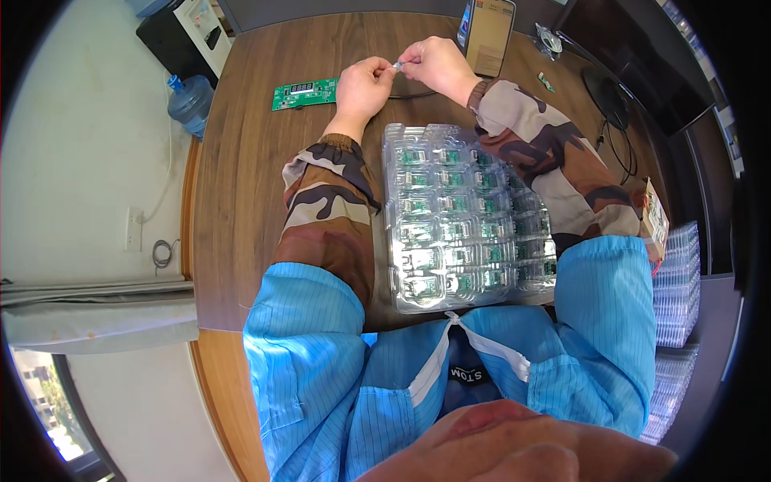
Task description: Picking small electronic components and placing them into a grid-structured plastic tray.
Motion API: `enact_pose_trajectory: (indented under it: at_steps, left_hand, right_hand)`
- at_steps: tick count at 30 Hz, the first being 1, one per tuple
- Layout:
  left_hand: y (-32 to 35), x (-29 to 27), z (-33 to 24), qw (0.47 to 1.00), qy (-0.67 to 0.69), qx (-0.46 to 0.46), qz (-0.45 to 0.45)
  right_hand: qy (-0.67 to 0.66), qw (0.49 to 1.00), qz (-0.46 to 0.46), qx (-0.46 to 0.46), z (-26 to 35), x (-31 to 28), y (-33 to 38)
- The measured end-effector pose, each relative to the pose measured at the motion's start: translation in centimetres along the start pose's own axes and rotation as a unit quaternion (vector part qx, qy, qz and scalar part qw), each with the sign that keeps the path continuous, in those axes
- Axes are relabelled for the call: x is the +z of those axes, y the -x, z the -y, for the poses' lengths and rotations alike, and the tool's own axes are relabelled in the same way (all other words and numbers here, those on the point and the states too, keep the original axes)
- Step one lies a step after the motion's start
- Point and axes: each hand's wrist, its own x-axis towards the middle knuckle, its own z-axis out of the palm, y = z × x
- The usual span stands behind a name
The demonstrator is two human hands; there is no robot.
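Observation:
Near the far side of the table, my left hand (363,87) and my right hand (440,67) meet fingertip to fingertip. Both are closed in a pinch on a small whitish piece (397,66), too small to name and partly covered by the fingers. Just left of my left hand lies a green circuit board (291,102) with a dark digit display; the hand hides its right end. A dark cable (414,95) runs along the table below the hands. Closer to me, a clear plastic tray (391,217) holds many small green boards in its pockets, partly covered by my right forearm.
A brown phone-like slab (488,38) stands upright beyond my right hand. A small green part (546,82) and a bagged cable (548,40) lie farther right, near a black monitor (642,56). Stacked clear trays (676,289) stand at the right; a water bottle (190,104) is left of the table.

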Motion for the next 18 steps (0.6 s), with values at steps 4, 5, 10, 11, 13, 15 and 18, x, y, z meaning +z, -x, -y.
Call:
enact_pose_trajectory:
  at_steps: [4,5,10,11,13,15,18]
  left_hand:
    - [0.1,-0.1,0.3,1.000,0.003,-0.007,0.001]
    - [0.0,0.1,0.3,1.000,0.010,-0.006,0.000]
    - [-0.2,0.7,0.5,0.999,0.036,0.007,-0.001]
    - [-0.1,0.4,0.9,0.999,0.038,0.007,-0.007]
    - [0.1,0.2,1.6,0.999,0.038,0.012,-0.012]
    - [-0.1,0.6,1.8,0.999,0.030,0.019,-0.013]
    - [-0.3,0.5,1.8,0.999,0.017,0.035,-0.018]
  right_hand:
    - [0.051,0.997,0.049,-0.022,0.4,-1.2,0.3]
    - [0.053,0.997,0.044,-0.018,0.4,-2.3,0.8]
    - [-0.104,0.994,0.022,-0.007,-0.6,-10.3,9.7]
    - [-0.049,0.998,0.009,-0.045,-0.8,-11.5,12.2]
    - [-0.034,0.999,-0.022,0.019,-0.9,-13.4,17.6]
    - [0.031,0.991,-0.064,0.111,-1.8,-15.3,23.3]
    - [0.216,0.953,-0.092,0.192,-2.3,-16.3,30.6]
